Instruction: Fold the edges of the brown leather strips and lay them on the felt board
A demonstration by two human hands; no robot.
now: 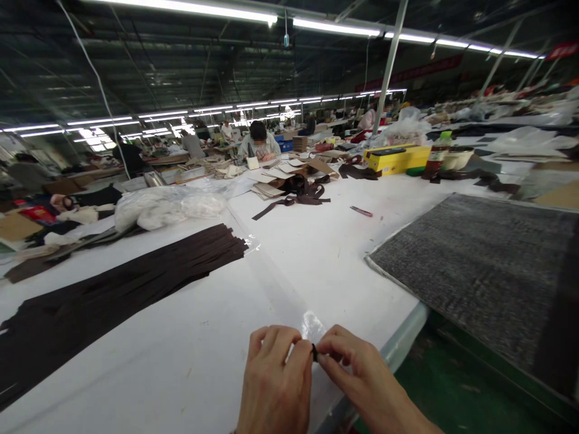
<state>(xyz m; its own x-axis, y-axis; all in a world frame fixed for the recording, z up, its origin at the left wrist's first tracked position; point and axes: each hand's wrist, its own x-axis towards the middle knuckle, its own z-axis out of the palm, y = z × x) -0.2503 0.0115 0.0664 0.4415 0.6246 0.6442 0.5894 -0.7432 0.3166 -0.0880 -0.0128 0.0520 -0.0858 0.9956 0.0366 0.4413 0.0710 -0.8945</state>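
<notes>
My left hand (277, 377) and my right hand (355, 364) meet over the near edge of the white table (289, 271). Between their fingertips shows a small dark piece (315, 352), perhaps a bit of fabric strip; most of it is hidden. The left fingers are curled closed around it, and the right thumb and forefinger pinch its right side. To the left lies a stack of long dark brown fabric strips (136, 295). A red-handled cutter (361, 211) rests farther back on the table.
A dark grey textured sheet (488, 259) covers the right side. Behind are loose brown strips (301, 196), a yellow box (398, 160), a bottle (436, 158) and plastic bags (172, 205). A person (259, 141) sits across the table. Green floor (447, 374) shows at lower right.
</notes>
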